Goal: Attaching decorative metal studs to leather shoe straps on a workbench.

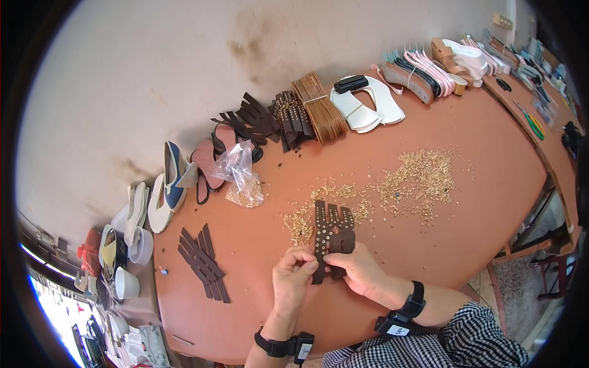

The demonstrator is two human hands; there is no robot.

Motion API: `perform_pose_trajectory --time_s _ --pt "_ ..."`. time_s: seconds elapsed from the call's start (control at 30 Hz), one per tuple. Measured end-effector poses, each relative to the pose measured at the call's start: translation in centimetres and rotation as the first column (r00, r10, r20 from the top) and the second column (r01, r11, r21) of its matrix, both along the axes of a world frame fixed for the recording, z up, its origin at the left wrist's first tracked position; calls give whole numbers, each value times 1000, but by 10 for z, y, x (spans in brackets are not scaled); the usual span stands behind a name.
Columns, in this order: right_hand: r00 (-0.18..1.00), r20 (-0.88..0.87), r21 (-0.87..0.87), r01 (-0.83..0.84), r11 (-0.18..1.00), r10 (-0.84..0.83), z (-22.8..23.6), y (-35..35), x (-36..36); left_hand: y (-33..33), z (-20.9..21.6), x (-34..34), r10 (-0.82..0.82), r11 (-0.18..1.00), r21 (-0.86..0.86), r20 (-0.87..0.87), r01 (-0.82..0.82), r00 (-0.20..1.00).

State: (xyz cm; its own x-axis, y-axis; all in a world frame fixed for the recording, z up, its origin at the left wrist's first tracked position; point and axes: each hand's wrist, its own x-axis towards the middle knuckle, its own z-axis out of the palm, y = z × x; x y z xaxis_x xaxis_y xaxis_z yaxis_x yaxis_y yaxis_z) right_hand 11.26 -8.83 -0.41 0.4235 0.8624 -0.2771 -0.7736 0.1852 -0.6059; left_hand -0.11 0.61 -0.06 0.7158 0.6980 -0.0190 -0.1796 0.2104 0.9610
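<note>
A dark brown strappy shoe upper [334,236], dotted with rows of gold studs, is held up over the table. My right hand [363,268] grips its lower right part, thumb in front and the other fingers mostly hidden behind. At the lower left strap, the thumb and finger of my left hand [296,275] are pinched together against the edge; whether a small stud is between them is hidden. Just beyond the upper, loose gold studs [299,227] lie scattered. More plain dark brown cut strap pieces [204,264] are stacked to the left of my hands.
A larger heap of gold studs [423,178] spreads across the right of the brown table [485,227]. A clear plastic bag [242,178] of studs lies farther left. Along the wall are sandals, tied brown strips [319,109], white cut pieces [374,113] and wedge soles [410,83]. Pliers [535,126] lie far right.
</note>
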Motion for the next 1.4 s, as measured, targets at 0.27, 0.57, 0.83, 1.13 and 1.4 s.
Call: perform_pose_trajectory --time_s 0.27,0.57,0.83,1.13,1.4 --pt "1000 -6 25 -23 999 23 3 -2 -1 -3 2 1 58 986 157 -54 -49 997" --pt "998 64 45 -21 999 18 3 -2 -3 -7 4 1 106 982 160 -27 -100 994" --pt "974 224 22 31 999 -35 3 0 -8 -6 0 1 190 901 417 -138 -117 972" --pt "968 250 9 24 1000 -25 3 0 -10 -9 4 2 210 946 283 -153 -161 966" --pt "957 290 -20 32 999 -25 4 0 -11 -11 16 3 182 983 19 -218 -183 959"
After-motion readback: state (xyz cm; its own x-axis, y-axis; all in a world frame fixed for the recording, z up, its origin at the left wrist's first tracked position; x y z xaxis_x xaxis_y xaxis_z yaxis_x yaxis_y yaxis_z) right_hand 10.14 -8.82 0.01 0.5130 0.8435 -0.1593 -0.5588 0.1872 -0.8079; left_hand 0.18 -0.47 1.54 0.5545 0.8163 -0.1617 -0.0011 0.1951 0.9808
